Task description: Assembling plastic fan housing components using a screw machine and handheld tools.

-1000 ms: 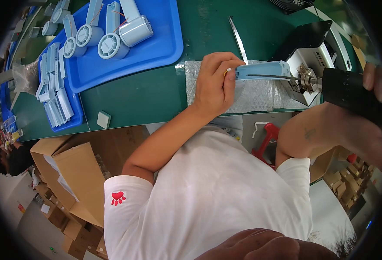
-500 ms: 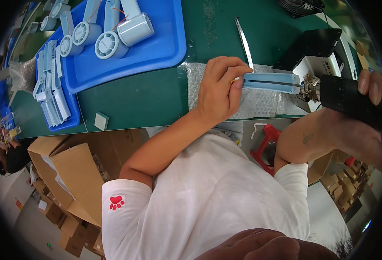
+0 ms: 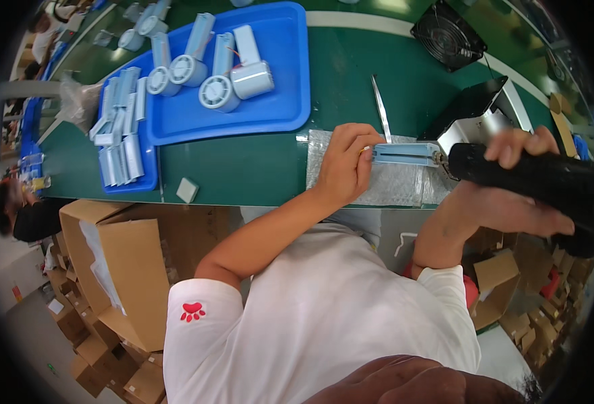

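Observation:
My left hand (image 3: 345,165) pinches one end of a light-blue plastic handle shell (image 3: 405,154), its long open channel facing up. A small white-and-yellow piece shows at those fingertips. My right hand (image 3: 509,202) is wrapped round a black cylindrical tool (image 3: 475,161), held sideways. The tool's metal head (image 3: 443,159) meets the shell's right end; whether it touches cannot be made out. Beneath the shell lies a sheet of bubble wrap (image 3: 391,186). Metal tweezers (image 3: 380,108) rest just beyond the left hand.
A large blue tray (image 3: 243,128) holds several light-blue fan-headed units. Beside it, a smaller blue tray (image 3: 150,174) holds loose shell parts. A white block (image 3: 187,190) sits near the table edge. A black fan (image 3: 448,37) and a black-and-white box (image 3: 469,111) stand at the far right.
The view has shifted, so the table things appear lower and trays further right. My right hand and the black tool have come closer to the shell, covering more of its metal head.

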Available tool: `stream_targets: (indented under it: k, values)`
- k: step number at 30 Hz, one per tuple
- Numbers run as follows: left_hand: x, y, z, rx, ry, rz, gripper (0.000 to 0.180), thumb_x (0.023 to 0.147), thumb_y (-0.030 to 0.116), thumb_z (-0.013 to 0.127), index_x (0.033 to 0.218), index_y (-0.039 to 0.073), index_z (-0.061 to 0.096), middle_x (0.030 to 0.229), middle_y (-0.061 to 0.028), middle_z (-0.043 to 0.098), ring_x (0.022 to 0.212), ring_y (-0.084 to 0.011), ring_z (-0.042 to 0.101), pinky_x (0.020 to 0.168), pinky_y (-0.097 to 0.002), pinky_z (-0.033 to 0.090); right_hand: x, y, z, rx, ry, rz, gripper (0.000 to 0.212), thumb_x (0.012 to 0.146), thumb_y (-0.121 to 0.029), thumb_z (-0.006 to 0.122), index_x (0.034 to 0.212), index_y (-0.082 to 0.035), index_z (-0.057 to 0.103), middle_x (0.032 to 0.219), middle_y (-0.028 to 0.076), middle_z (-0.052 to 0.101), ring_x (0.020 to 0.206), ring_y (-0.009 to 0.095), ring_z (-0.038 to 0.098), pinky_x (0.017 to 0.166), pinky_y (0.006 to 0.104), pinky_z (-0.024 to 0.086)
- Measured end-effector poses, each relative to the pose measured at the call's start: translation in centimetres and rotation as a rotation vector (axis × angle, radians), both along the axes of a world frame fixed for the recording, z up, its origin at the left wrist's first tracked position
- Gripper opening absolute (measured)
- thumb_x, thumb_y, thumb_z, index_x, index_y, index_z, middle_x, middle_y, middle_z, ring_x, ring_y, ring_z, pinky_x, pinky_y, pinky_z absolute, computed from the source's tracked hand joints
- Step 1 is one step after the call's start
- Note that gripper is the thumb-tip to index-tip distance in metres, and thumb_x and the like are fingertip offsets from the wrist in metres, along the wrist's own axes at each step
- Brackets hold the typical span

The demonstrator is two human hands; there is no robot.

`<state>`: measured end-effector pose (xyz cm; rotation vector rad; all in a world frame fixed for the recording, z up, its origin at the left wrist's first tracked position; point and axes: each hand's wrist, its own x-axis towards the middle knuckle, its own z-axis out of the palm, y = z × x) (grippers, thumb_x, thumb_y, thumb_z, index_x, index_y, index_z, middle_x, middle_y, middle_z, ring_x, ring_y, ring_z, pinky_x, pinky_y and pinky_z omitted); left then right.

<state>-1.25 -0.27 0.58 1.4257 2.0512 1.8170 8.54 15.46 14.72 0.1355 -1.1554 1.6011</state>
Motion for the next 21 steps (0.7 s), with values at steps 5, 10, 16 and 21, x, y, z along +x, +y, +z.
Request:
stream_targets:
  k: [5,10,16,21]
  values:
    - [-3.8,0.0,2.8,-0.110,0.080,-0.059,0.018,0.096,0.006,0.047,0.100,-0.001,0.063,0.103,-0.0173,0.060,0.099,-0.0346,0.055,0.089,-0.0415,0.044,2.4,4.1,2.9,0.078,0.058,-0.102,0.095,0.083,-0.083,0.040,0.111,0.008,0.049,0.088,0.015,0.058,0.070,0.021,0.055,0.064,0.0316,0.047]
    - [-15.6,4.0,8.4,-0.130,0.206,0.121,0.022,0.100,0.014,0.045,0.099,-0.002,0.061,0.092,-0.0215,0.057,0.087,-0.0410,0.054,0.080,-0.0474,0.043,7.3,6.8,8.2,0.111,0.453,-0.175,0.075,0.090,-0.070,0.042,0.112,0.000,0.054,0.088,0.012,0.055,0.070,0.018,0.054,0.060,0.0304,0.045]
    - [-34.9,18.0,4.4,-0.392,0.466,0.519,0.037,0.101,0.029,0.041,0.101,-0.001,0.063,0.104,-0.0245,0.061,0.101,-0.0425,0.056,0.088,-0.0545,0.044,1.0,4.4,4.7,0.115,-0.257,-0.830,0.043,0.101,-0.018,0.055,0.135,0.003,0.038,0.109,0.023,0.060,0.081,0.025,0.059,0.074,0.0411,0.051]
    - [-36.6,22.3,2.3,-0.670,-0.096,0.627,0.049,0.100,0.037,0.041,0.129,-0.001,0.054,0.138,-0.0290,0.044,0.127,-0.0461,0.042,0.104,-0.0546,0.038,0.1,5.3,1.4,0.220,-0.139,-0.947,0.055,0.091,0.010,0.062,0.139,0.005,0.036,0.114,0.024,0.063,0.097,0.029,0.066,0.088,0.0400,0.058]
